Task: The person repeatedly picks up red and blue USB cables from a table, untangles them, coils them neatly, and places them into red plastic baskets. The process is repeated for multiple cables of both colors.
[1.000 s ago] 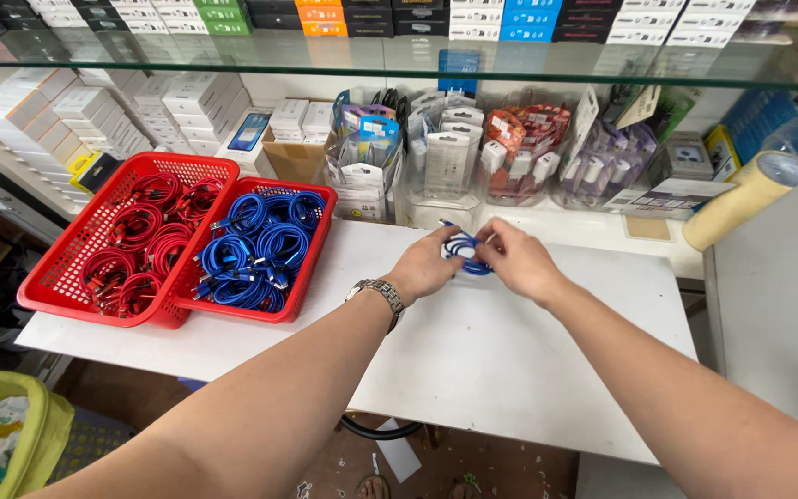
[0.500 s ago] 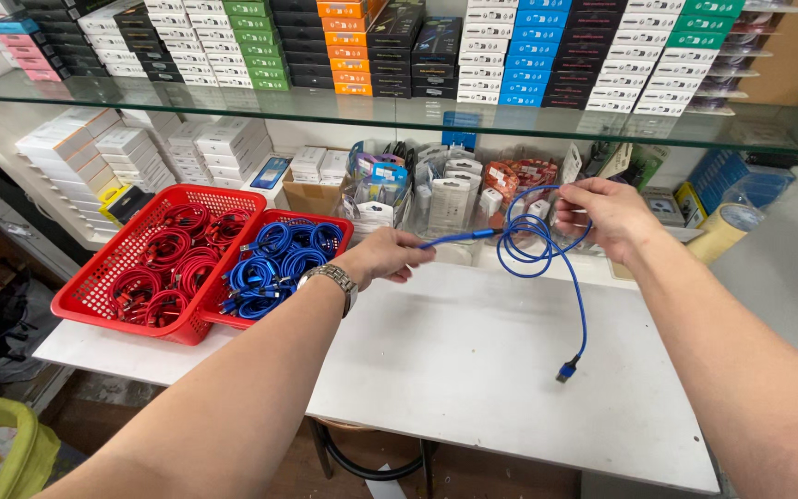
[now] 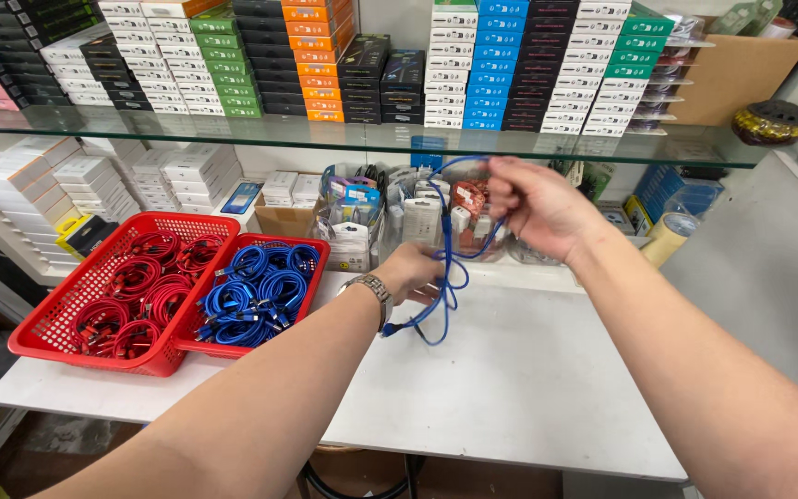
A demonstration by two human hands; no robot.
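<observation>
2 hands stretch a blue cable above the white desk.

At the desk's left edge sit a red basket [image 3: 66, 305] of red cables and a red basket [image 3: 311, 254] of blue cables. The left hand [image 3: 415, 274] pinches the blue cable [image 3: 445, 268] low, over the desk's back edge; the right hand [image 3: 536, 205] grips its upper loop, raised.

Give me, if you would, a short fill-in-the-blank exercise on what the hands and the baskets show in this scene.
1. Both hands hold a loose cable whose colour is ____.
2. The left hand has a metal ____ on its wrist.
3. The right hand is held ____ than the left hand.
4. Of the two baskets, the blue cables lie in the one on the ____, beside the red cables.

Missing words: blue; watch; higher; right
</observation>
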